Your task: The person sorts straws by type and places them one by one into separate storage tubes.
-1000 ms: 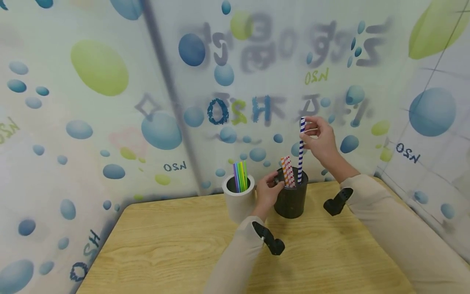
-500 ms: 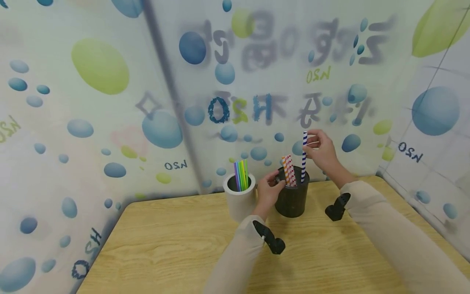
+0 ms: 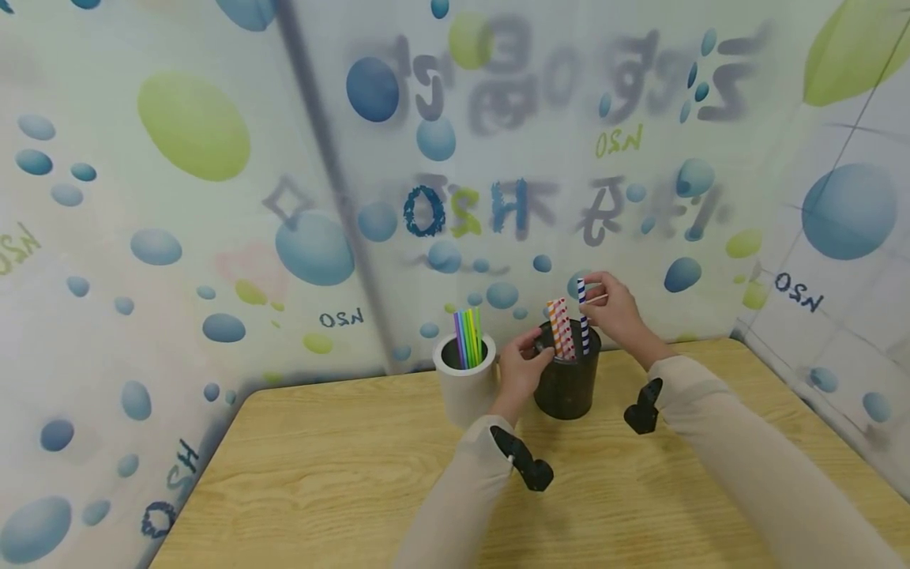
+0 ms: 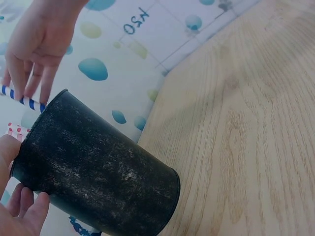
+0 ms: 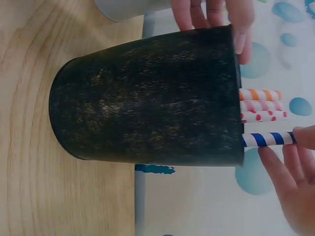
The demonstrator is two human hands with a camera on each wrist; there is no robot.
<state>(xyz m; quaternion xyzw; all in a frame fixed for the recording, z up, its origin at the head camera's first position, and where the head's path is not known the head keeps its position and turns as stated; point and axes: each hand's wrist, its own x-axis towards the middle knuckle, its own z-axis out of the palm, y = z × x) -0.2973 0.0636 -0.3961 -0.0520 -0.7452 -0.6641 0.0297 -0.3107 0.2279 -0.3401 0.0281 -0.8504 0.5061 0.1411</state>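
A black metal cup stands upright on the table. My left hand grips its left side by the rim; in the right wrist view the thumb lies at the rim. My right hand pinches the upper part of a blue-and-white striped paper straw between thumb and fingers. The straw's lower end is inside the cup, hidden by the wall. Beside it in the cup lean an orange-striped straw, a pink-patterned straw and a red-dotted straw.
A white cup with several plain coloured straws stands just left of my left hand. The wooden table ends at the back against a patterned curtain, close behind both cups.
My right hand has moved down, lowering the striped straw deeper into the black cup. The left hand keeps its grip on the cup, which has stayed in place.
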